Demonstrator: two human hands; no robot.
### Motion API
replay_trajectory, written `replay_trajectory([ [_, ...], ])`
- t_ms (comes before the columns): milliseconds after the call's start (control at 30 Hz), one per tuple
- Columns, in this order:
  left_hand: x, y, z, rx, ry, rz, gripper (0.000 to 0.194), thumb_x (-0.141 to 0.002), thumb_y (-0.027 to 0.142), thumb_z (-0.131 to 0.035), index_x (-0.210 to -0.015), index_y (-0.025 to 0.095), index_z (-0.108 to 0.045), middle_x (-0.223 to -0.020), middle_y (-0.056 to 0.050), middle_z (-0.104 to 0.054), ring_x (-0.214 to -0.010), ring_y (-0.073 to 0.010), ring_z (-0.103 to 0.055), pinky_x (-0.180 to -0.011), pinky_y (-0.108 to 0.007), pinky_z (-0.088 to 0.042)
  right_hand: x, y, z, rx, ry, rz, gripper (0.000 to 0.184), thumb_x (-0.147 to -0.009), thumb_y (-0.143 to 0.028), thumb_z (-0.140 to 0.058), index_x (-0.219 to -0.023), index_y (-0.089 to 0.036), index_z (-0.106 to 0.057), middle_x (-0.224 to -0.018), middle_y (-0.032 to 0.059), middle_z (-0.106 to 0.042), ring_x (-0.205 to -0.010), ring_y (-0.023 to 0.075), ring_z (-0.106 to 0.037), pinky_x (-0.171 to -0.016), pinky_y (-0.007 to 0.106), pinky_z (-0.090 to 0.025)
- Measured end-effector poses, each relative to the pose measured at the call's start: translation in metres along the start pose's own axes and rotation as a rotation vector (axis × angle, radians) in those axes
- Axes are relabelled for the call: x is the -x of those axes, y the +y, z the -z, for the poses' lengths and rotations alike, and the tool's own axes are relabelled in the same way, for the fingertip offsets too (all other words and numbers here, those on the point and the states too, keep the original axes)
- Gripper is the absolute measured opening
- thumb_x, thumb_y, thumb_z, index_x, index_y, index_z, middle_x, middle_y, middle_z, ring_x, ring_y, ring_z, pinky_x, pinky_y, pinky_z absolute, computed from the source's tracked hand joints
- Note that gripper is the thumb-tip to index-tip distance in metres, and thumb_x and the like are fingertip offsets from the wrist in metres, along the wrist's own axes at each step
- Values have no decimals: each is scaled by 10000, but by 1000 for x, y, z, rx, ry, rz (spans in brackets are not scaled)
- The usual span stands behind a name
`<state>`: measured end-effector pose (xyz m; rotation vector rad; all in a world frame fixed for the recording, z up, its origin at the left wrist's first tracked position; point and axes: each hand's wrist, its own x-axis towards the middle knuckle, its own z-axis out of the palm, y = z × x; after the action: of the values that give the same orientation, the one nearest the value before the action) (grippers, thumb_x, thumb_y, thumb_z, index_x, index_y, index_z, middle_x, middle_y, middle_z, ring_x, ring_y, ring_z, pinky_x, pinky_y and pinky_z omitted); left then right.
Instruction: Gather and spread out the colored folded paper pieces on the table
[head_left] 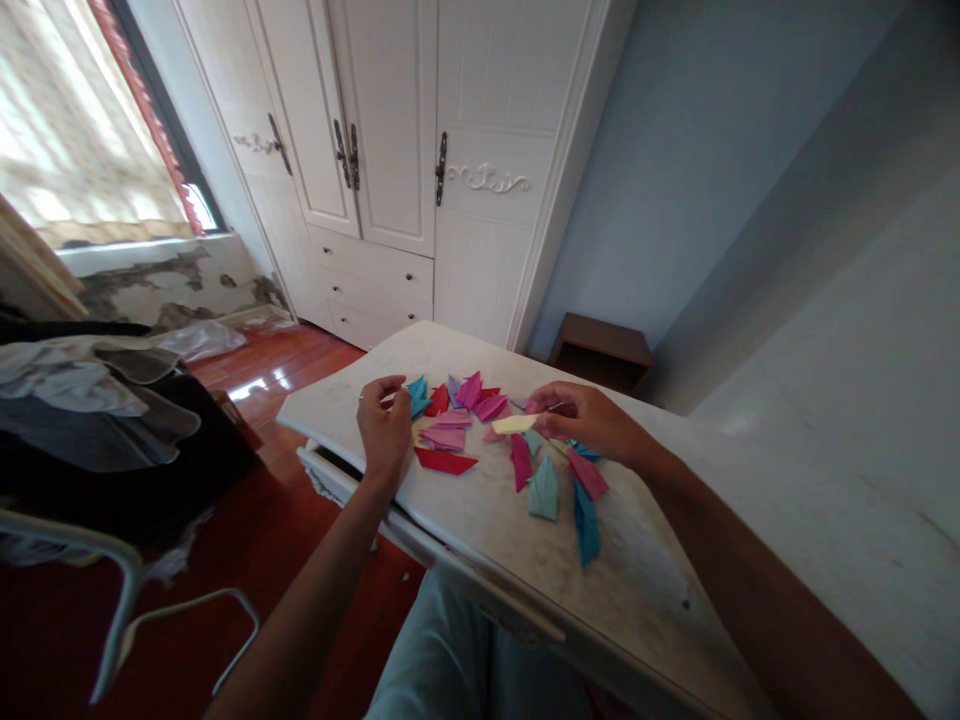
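Note:
My left hand point(385, 428) hovers over the left part of the white tabletop, fingers curved and apart. Right beside its fingertips is a teal folded paper piece point(418, 397); whether they touch it I cannot tell. A pale yellow folded paper strip point(514, 425) is pinched in my right hand point(585, 418), above the pile. Between and below the hands lie several folded paper pieces: a red one point(445, 461), a pink one point(445, 438), a magenta one point(520, 462), a mint one point(544, 490) and a blue one point(586, 525). Some pieces are partly hidden behind my right hand.
The white table point(637, 540) has a partly pulled-out drawer point(330, 478) along its near left edge. A white wardrobe point(390, 130) and a small brown cabinet point(604, 340) stand behind. At left are a metal chair frame point(127, 580) and a cloth heap point(90, 400).

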<state>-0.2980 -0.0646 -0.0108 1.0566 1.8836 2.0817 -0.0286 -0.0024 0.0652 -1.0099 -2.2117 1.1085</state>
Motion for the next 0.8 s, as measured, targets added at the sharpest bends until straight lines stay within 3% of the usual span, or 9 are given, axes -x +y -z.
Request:
replay_trajectory([
  [133,1,-2,-1,7,-16,-24,191,-794,264,-553,-918,166,-660,-930,-46,-669,-830,-178,-633,-729,-295,-501,-3,-2,-23,-187,-81,18,292,-762,-300,-686,-1016,-161,-645,-1035,90,-714,-922,204,-693,-835,356,-538],
  [300,3,1,-1,-68,-65,-110,161,-793,220,-530,-868,175,-665,-887,-34,-667,-799,-175,-627,-716,-292,-501,1,-5,-20,-250,-223,55,326,-804,-360,-676,-1060,-158,-652,-1108,106,-705,-1011,215,-675,-897,381,-523],
  [467,8,13,2,-364,-8,-374,183,-785,153,-510,-856,171,-677,-936,-74,-661,-949,-234,-609,-893,-388,-470,6,7,8,-134,-68,31,365,-799,-398,-686,-1083,-169,-664,-1097,104,-713,-1003,228,-680,-914,402,-530],
  [567,12,17,1,-552,-38,-380,231,-835,203,-525,-1006,167,-676,-1141,-126,-641,-1145,-285,-561,-1004,-458,-412,22,19,20,46,-26,14,513,-808,-465,-670,-1236,-187,-612,-1259,133,-640,-1138,277,-622,-966,449,-507],
  [633,13,17,-3,-678,-139,-345,306,-876,297,-535,-1123,151,-644,-1291,-169,-577,-1286,-326,-469,-1053,-501,-369,38,28,22,214,-76,34,728,-769,-534,-698,-1390,-210,-499,-1443,144,-488,-1304,321,-487,-1059,489,-429],
  [700,14,15,-7,-768,-314,-344,382,-911,392,-512,-1176,138,-617,-1346,-190,-544,-1336,-342,-421,-1064,-518,-363,53,38,19,374,-187,58,967,-697,-598,-742,-1495,-215,-354,-1562,145,-299,-1419,349,-307,-1139,517,-311],
  [800,13,11,-13,-791,-605,-458,393,-946,445,-451,-1156,162,-625,-1310,-160,-586,-1298,-311,-475,-1060,-488,-389,66,54,10,509,-314,71,1103,-673,-680,-713,-1539,-194,-235,-1603,158,-148,-1464,362,-154,-1164,550,-219],
])
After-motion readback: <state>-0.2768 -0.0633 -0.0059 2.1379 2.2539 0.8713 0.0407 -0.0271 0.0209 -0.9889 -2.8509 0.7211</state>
